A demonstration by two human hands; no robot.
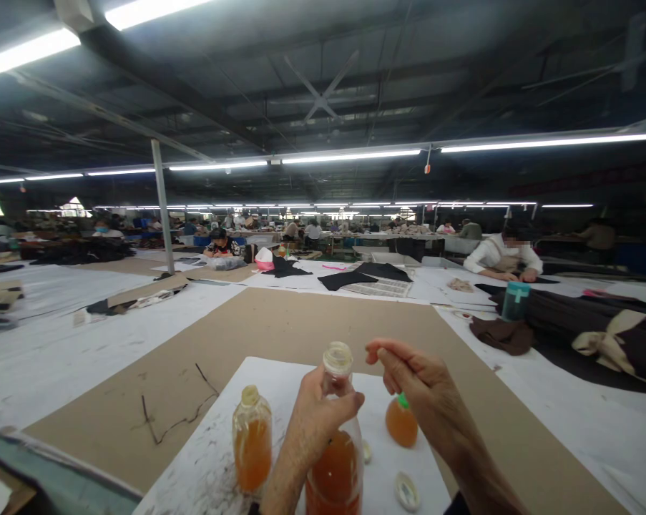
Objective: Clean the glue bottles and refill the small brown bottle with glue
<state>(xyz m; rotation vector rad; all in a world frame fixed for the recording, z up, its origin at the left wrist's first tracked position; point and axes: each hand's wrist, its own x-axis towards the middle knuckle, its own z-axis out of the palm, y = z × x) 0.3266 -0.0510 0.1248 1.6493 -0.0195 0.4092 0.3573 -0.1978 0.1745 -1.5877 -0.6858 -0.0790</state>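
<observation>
Bottle (333, 468), uncapped, part full of orange liquid, at the near middle over white paper (209, 458); its base is out of view. The left hand (317, 415) is wrapped around its neck, probably to steady it, leaving the mouth free. The right hand (422, 379) is raised just right of the mouth, fingers curled; whether it pinches anything, I cannot tell. A smaller bottle (252, 447) stands left, a green-topped one (401, 429) right, both apparently within reach.
</observation>
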